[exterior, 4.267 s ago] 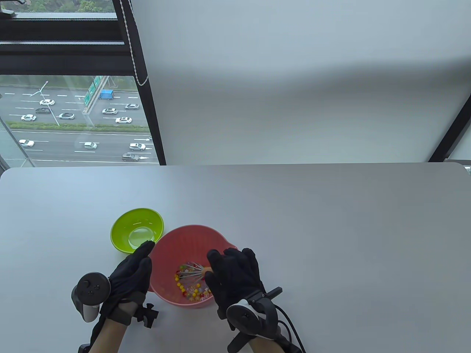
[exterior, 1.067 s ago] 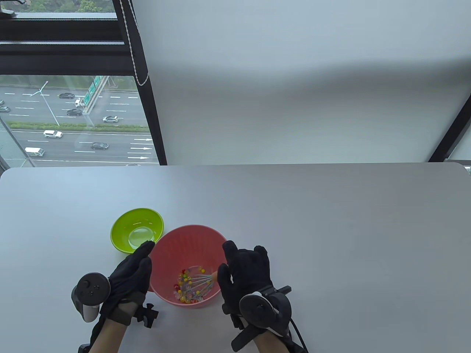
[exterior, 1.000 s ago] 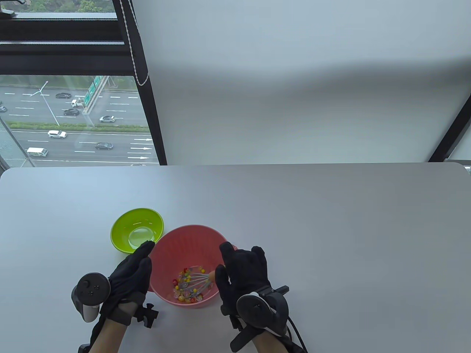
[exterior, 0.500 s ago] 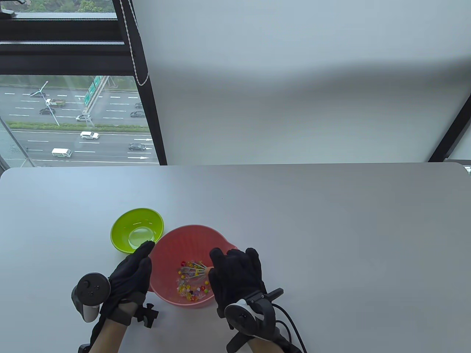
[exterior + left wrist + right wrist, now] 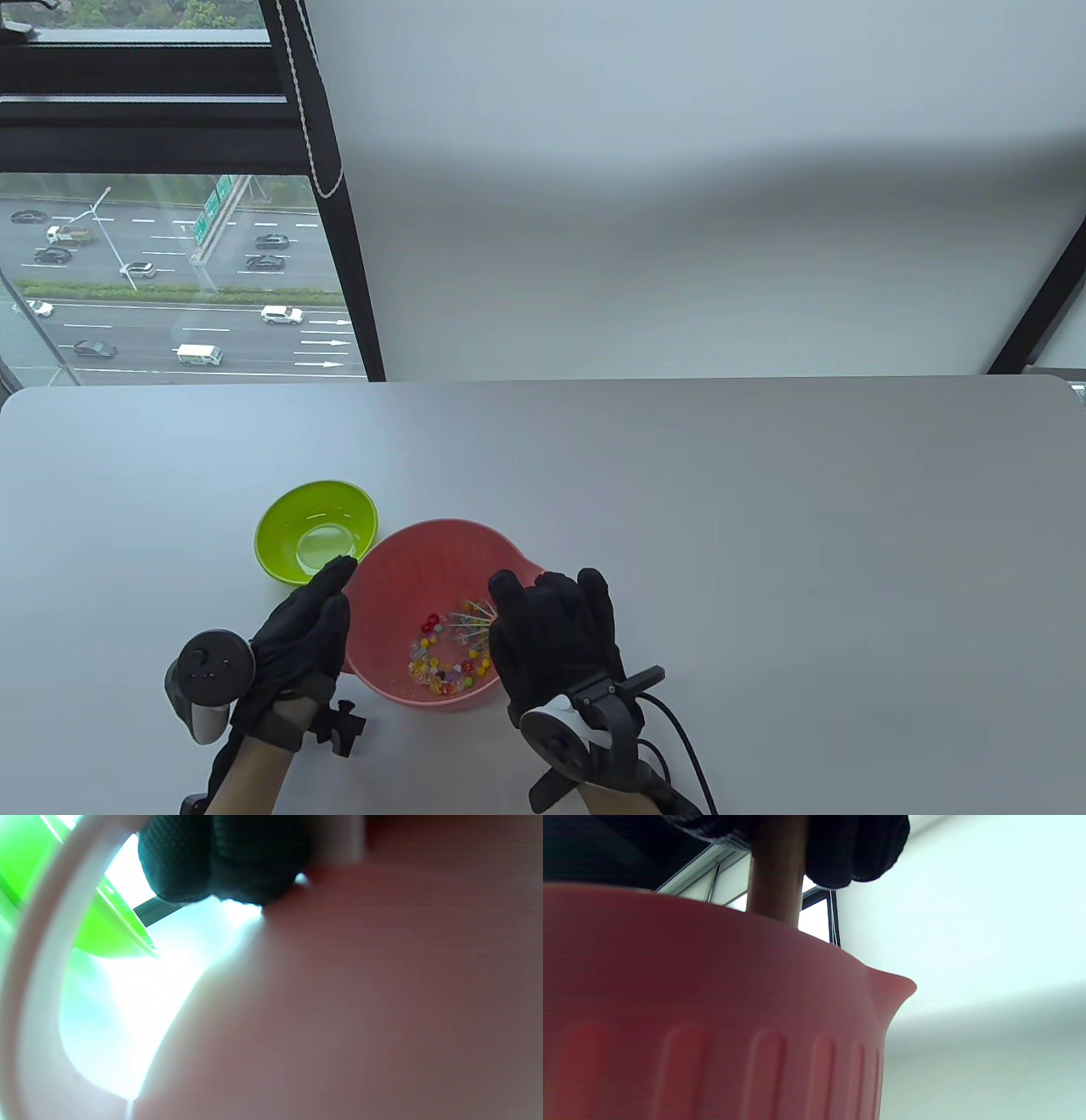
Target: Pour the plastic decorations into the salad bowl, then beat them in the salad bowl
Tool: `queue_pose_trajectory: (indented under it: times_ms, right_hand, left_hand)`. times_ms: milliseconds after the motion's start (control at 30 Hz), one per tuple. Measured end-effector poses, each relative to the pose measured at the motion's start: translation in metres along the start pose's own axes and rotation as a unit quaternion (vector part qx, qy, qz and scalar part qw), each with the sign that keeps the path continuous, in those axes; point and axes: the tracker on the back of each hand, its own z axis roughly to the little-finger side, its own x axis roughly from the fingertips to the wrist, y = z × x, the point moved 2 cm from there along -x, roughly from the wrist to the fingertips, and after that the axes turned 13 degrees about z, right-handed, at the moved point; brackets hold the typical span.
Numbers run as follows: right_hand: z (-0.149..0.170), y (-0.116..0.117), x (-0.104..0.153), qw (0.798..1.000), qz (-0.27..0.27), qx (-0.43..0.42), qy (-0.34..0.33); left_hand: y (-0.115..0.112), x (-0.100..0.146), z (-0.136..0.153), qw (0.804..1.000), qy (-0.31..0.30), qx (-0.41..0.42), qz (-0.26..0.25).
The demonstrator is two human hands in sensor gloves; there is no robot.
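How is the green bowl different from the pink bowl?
The green bowl is smaller than the pink salad bowl. The green bowl looks empty, while the salad bowl holds colourful plastic decorations and a whisk. The salad bowl has a pouring spout and ribbed sides; the green bowl shows neither. No hand touches the green bowl; the left hand rests against the salad bowl. Both stand upright on the table.
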Motion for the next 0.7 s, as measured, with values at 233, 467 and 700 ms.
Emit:
queue_pose_trajectory:
  times_ms: [233, 467, 700]
  right_hand:
    - [0.007, -0.006, -0.004, 0.999, 0.002, -0.020, 0.030]
    - [0.005, -0.001, -0.003, 0.997, -0.024, -0.058, 0.050]
    - [-0.004, 0.007, 0.003, 0.998, -0.039, -0.038, 0.024]
  left_hand:
    - [0.000, 0.000, 0.000, 1.000, 0.000, -0.001, 0.000]
    - [0.000, 0.000, 0.000, 1.000, 0.000, -0.002, 0.000]
    - [0.000, 0.000, 0.000, 1.000, 0.000, -0.003, 0.000]
